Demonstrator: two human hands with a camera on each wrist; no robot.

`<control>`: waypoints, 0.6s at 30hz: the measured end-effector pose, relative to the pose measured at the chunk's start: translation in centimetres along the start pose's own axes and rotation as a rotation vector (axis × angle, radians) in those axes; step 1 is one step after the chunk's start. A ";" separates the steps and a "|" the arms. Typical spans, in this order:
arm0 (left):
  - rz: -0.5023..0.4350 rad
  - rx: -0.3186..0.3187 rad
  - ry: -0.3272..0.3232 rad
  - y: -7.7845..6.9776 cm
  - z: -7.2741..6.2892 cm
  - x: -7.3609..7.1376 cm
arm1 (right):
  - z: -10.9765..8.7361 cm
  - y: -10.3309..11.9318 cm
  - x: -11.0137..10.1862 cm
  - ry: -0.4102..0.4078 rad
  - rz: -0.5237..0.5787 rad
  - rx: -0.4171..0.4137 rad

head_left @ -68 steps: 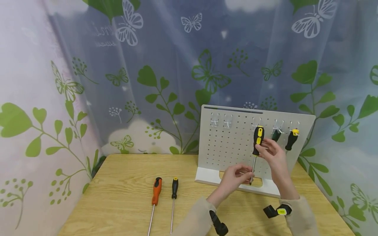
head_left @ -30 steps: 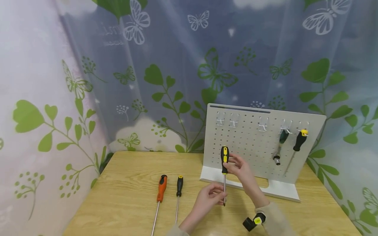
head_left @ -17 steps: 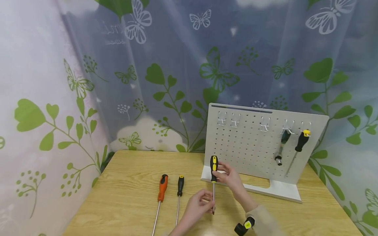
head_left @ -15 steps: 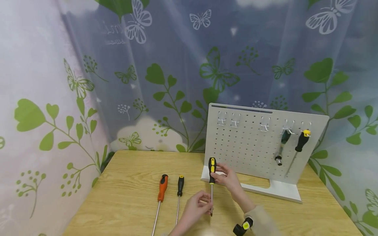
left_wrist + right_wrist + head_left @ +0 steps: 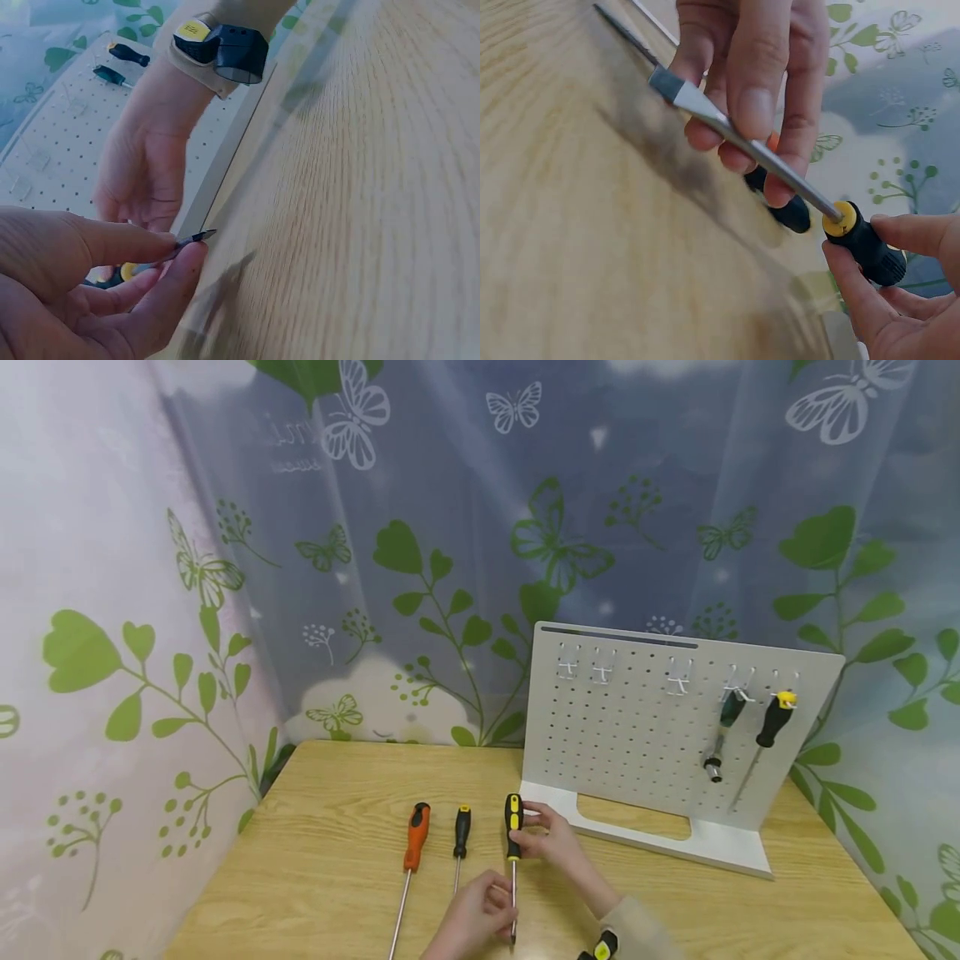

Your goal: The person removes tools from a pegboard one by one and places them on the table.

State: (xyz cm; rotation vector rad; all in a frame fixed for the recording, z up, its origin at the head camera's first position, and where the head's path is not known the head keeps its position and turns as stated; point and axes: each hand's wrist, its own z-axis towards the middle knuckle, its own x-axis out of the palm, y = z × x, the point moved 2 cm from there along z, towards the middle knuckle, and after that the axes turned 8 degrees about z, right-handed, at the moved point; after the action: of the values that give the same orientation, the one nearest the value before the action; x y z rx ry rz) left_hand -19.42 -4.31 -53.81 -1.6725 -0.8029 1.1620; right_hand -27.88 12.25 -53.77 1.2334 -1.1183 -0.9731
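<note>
Both hands hold a flat-bladed screwdriver with a black and yellow handle [image 5: 513,828], its handle toward the pegboard and its tip toward me in the head view. My right hand [image 5: 553,845] grips the handle between thumb and fingers. Lower down, my left hand [image 5: 474,910] pinches the steel shaft [image 5: 780,171] close to its end. The blade tip [image 5: 204,235] pokes out past the left thumb and forefinger, over the wooden table. To the left lie a slim black screwdriver [image 5: 462,835] and an orange screwdriver [image 5: 417,839], roughly parallel, handles pointing away.
A white pegboard [image 5: 622,727] stands on its base at the back right. From its hooks hang a green-handled tool [image 5: 732,710] with a socket-like end and a black screwdriver [image 5: 776,720] with a yellow cap. Further left, several clear hooks [image 5: 679,675] hold nothing. A patterned curtain [image 5: 450,568] hangs behind the table.
Both hands have carried the screwdriver from in front of the pegboard leftward and down toward me, close beside the black screwdriver. The view has shifted slightly.
</note>
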 end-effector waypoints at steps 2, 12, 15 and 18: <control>0.005 -0.031 0.004 0.1 -0.2 -0.1 | -0.1 -0.4 0.3 0.009 -0.011 0.006; 0.024 -0.111 0.005 0.9 -0.7 0.0 | -0.3 -1.6 1.0 0.058 -0.059 0.016; 0.027 -0.112 0.002 0.9 -0.8 0.0 | -0.3 -1.8 1.0 0.061 -0.032 0.025; 0.041 -0.125 -0.001 0.8 -0.8 -0.1 | -0.3 -1.8 1.0 0.050 -0.045 0.032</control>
State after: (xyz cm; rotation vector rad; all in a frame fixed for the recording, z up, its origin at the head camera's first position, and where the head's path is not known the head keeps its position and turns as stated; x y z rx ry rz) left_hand -18.67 -4.93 -54.41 -1.7983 -0.8601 1.1613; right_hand -27.34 11.10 -55.48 1.3060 -1.0751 -0.9565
